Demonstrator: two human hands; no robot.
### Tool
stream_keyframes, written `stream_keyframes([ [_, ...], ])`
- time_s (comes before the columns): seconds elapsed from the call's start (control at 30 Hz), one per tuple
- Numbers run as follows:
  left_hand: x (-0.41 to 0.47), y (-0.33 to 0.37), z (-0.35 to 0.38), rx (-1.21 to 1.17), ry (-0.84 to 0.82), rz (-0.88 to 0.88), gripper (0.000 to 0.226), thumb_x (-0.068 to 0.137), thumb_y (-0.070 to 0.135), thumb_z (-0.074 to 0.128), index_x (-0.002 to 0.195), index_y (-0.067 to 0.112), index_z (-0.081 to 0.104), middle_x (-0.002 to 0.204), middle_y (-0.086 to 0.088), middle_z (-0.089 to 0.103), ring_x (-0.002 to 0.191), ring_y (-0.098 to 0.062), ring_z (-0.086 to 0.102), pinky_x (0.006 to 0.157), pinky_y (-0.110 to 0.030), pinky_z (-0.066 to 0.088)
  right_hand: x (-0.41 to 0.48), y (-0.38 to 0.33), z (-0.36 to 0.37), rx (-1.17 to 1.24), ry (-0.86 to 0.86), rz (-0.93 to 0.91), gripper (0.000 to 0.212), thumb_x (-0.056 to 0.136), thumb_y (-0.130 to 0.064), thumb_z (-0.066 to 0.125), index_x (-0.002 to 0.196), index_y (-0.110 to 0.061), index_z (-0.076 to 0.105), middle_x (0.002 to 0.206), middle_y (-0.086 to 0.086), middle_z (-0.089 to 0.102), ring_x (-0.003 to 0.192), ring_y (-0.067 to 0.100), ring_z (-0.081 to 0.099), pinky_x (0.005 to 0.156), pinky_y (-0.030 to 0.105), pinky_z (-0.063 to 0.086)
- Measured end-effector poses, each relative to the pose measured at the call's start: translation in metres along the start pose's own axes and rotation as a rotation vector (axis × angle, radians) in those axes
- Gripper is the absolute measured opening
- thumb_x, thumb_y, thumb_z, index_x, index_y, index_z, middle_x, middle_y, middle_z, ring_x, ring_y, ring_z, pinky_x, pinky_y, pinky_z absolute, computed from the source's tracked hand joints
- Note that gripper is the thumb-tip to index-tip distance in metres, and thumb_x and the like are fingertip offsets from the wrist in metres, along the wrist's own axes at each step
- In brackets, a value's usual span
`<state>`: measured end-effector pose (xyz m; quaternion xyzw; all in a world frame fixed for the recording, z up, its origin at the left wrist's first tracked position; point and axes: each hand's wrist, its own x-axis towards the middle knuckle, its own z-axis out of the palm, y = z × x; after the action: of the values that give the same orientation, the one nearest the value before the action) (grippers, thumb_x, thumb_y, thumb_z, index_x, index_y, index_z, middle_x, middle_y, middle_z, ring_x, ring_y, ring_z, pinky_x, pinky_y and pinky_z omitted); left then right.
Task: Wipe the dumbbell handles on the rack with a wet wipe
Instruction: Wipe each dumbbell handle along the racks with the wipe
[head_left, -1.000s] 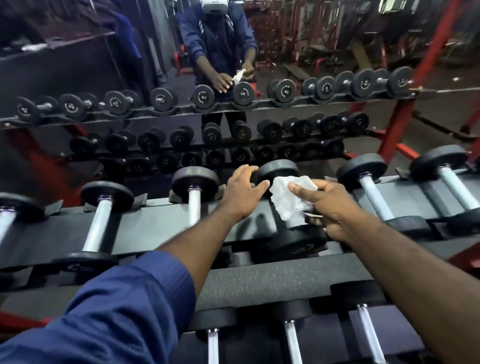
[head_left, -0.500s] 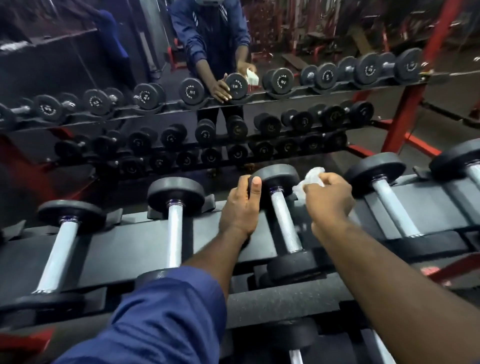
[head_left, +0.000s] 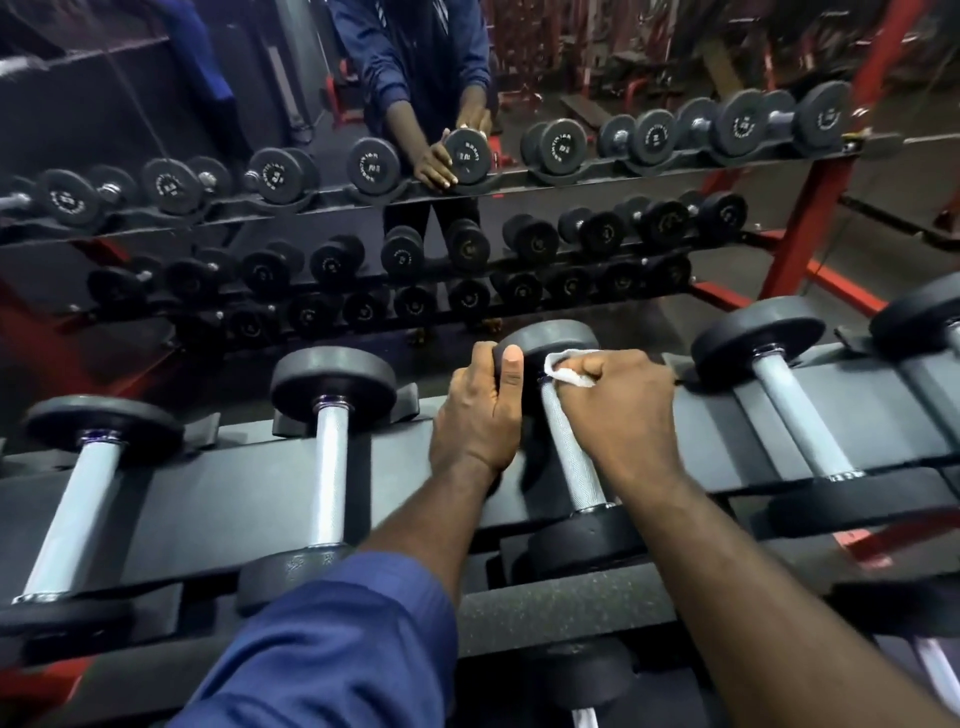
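Observation:
A dumbbell with a knurled silver handle (head_left: 574, 457) and black round heads lies on the top tier of the black rack (head_left: 218, 483), in the middle of the view. My left hand (head_left: 480, 410) grips the far head (head_left: 553, 340) of this dumbbell, thumb up against it. My right hand (head_left: 621, 410) holds a white wet wipe (head_left: 563, 370) bunched in its fingers and presses it on the far end of the handle. Most of the wipe is hidden under my fingers.
More dumbbells lie on the same tier: two to the left (head_left: 330, 457) (head_left: 72, 514) and two to the right (head_left: 795, 410) (head_left: 930, 317). A lower tier with dumbbells (head_left: 584, 675) sits below. A mirror behind reflects the rack and a person. Red frame posts (head_left: 826, 208) stand at right.
My left hand has closed round the far head of the dumbbell. My right hand has brought the wipe from beside the head down onto the far end of the handle.

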<state>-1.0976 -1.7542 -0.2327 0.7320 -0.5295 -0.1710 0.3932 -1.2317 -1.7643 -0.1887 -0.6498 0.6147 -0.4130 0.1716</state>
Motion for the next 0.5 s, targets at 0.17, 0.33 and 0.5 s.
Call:
stream_keyframes([
  [0.17, 0.001, 0.001, 0.000, 0.014, -0.018, -0.027, 0.050, 0.100, 0.074, 0.014, 0.124, 0.039, 0.041, 0.107, -0.003, 0.057, 0.098, -0.037, 0.059, 0.080, -0.044, 0.044, -0.009, -0.008, -0.004, -0.037, 0.012, -0.211, 0.014, 0.082, -0.029, 0.067, 0.084, -0.026, 0.081, 0.080, -0.005, 0.076, 0.074, 0.016, 0.068, 0.068, 0.027, 0.052],
  [0.33, 0.001, 0.001, 0.002, 0.019, -0.013, -0.037, 0.046, 0.102, 0.072, 0.018, 0.129, 0.041, 0.039, 0.106, -0.001, 0.054, 0.101, -0.038, 0.059, 0.084, -0.046, 0.046, 0.001, 0.000, -0.006, 0.083, 0.019, 0.083, 0.022, 0.079, -0.024, 0.064, 0.063, -0.011, 0.069, 0.057, 0.001, 0.063, 0.064, 0.023, 0.060, 0.056, 0.022, 0.046],
  [0.5, -0.002, 0.004, -0.001, 0.008, 0.005, -0.010, 0.061, 0.093, 0.080, 0.010, 0.123, 0.037, 0.043, 0.104, -0.004, 0.058, 0.098, -0.038, 0.060, 0.087, -0.050, 0.050, 0.005, 0.007, 0.001, 0.127, -0.031, 0.243, 0.030, 0.085, -0.029, 0.063, 0.066, -0.005, 0.062, 0.067, 0.015, 0.060, 0.065, 0.025, 0.051, 0.055, 0.027, 0.038],
])
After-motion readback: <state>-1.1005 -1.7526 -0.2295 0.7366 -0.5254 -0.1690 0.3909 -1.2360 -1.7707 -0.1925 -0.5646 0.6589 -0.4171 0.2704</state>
